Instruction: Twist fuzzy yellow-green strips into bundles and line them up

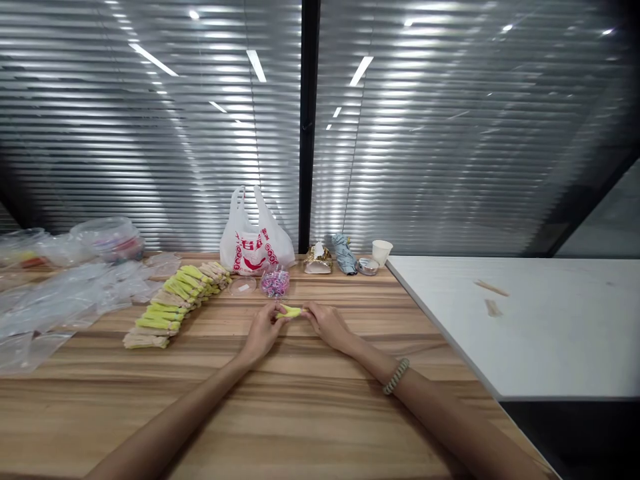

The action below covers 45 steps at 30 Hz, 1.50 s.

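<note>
Over the middle of the wooden table, my left hand point(264, 330) grips one end of a small yellow bundle point(290, 311). The fingers of my right hand point(327, 323) pinch its other end, so it spans the gap between both hands. What it is made of is too small to tell. Just beyond it stands a clear tub of small pink and purple bands point(275, 283), with a round clear lid point(243, 286) to its left. A curved row of similar yellow and beige bundles point(173, 300) lies left of my hands.
Clear plastic bags point(75, 300) and a round plastic container point(107, 239) cover the left side. Along the back are a white carrier bag point(256, 240), a gold wrapper point(318, 259), a folded umbrella point(344, 253), a tape roll point(368, 267) and a paper cup point(381, 252). A white table point(550, 333) adjoins on the right.
</note>
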Tool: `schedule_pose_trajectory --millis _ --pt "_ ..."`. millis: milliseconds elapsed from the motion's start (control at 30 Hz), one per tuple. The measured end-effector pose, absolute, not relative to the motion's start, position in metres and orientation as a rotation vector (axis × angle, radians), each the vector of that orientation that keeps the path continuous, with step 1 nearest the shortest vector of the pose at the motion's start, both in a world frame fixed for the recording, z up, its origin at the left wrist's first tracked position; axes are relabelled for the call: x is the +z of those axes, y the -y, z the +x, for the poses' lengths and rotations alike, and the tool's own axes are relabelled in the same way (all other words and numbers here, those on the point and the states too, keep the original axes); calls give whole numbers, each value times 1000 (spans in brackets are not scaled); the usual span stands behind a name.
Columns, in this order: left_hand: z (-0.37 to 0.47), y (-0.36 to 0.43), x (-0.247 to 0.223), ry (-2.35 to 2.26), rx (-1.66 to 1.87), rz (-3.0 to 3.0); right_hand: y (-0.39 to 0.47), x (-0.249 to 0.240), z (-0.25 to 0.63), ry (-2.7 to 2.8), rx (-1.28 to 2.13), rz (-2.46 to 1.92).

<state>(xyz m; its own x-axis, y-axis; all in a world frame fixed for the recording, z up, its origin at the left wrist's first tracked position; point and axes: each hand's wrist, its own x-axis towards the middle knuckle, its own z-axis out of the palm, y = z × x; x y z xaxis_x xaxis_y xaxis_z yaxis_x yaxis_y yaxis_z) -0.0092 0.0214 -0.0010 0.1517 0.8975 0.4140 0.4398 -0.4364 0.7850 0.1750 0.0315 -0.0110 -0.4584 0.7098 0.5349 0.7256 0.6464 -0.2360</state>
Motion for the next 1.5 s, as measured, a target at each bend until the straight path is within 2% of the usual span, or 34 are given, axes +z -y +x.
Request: schedule_pose_trajectory --millis 567,933,1233,1500 --pt "-4 -15 5 -1446 1095 2316 -30 -9 175 2284 -9 -1160" --pt "-4 -16 6 -1466 1180 2213 -31 -11 175 2295 -32 -1123" --pt "-10 -22 -1 -1291 1355 2059 -35 -12 178 2182 4 -1262" --pt "-10 -20 1 -1327 1370 2092 -32 -9 177 2193 -4 -1288"
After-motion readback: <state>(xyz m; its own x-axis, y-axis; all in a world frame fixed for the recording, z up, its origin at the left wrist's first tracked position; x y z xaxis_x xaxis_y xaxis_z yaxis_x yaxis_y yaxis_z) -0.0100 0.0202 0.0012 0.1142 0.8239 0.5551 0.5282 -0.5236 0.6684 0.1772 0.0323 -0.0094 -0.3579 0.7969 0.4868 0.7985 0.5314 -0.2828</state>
